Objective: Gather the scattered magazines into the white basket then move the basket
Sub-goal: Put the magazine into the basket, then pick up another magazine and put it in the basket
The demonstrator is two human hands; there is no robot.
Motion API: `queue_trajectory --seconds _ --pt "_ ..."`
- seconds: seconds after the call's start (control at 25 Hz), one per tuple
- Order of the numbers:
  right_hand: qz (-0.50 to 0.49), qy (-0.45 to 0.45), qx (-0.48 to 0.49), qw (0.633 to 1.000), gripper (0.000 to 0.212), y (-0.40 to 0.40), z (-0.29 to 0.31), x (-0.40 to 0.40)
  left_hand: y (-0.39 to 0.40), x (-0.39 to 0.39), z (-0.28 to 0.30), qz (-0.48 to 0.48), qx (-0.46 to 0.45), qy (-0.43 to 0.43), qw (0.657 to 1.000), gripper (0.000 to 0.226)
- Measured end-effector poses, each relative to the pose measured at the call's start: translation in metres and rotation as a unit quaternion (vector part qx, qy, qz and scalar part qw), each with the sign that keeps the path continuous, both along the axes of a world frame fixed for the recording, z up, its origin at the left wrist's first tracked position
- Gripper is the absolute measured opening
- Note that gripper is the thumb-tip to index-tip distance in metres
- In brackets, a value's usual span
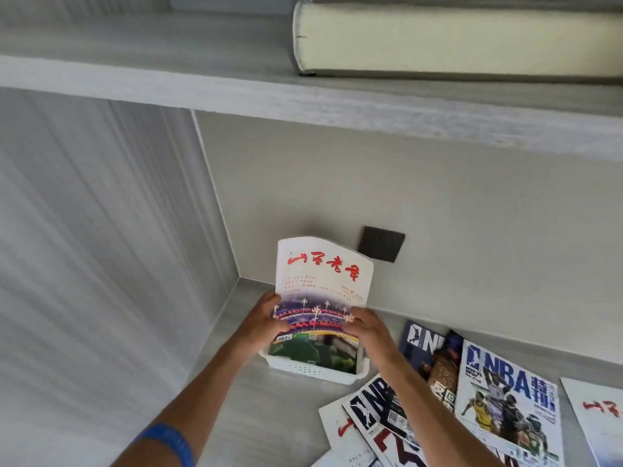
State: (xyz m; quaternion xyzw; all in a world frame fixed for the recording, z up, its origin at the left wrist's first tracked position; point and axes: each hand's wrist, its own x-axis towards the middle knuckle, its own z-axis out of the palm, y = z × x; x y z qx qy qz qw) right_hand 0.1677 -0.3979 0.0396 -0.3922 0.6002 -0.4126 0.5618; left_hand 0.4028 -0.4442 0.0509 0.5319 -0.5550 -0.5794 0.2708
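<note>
A white magazine with red lettering [323, 274] stands upright in the white basket [317, 368] near the corner of the grey desk. My left hand [266, 320] grips its left edge and my right hand [369, 328] grips its right edge, both low on the cover. A green-covered magazine [313, 353] sits in the basket in front of it. Several NBA magazines [505, 396] lie scattered on the desk to the right of the basket, overlapping one another.
A dark wall socket [382, 243] sits on the wall just behind the basket. A shelf [303, 96] runs overhead with a thick book [455, 38] lying on it. A panelled side wall [101, 230] closes the left. A blue wristband [168, 441] is on my left arm.
</note>
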Motion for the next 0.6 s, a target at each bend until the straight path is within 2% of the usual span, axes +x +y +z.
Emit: queue_trajectory --seconds 0.12,0.2,0.32,0.44,0.48,0.6 --pt "0.042 0.047 0.041 0.997 0.015 -0.004 -0.01 -0.006 -0.003 -0.001 -0.019 -0.047 0.012 -0.031 0.998 0.056" --pt "0.058 0.05 0.045 0.996 0.025 -0.006 -0.012 -0.006 -0.004 0.001 -0.029 -0.043 0.016 -0.053 0.998 0.05" --pt "0.04 0.044 0.015 0.998 0.032 0.0 -0.002 -0.007 0.006 -0.002 -0.032 0.014 0.0 -0.127 0.992 0.028" --pt "0.004 0.016 0.017 1.0 0.031 0.034 -0.002 -0.022 0.043 -0.021 -0.029 0.046 -0.045 -0.148 0.987 0.042" --pt "-0.002 0.034 0.031 0.999 0.032 0.054 -0.007 -0.029 0.059 -0.033 -0.027 0.043 -0.057 -0.145 0.987 0.047" --pt "-0.048 0.07 0.086 0.993 0.04 0.131 -0.033 -0.063 0.104 -0.089 -0.025 -0.026 -0.086 -0.129 0.987 0.052"
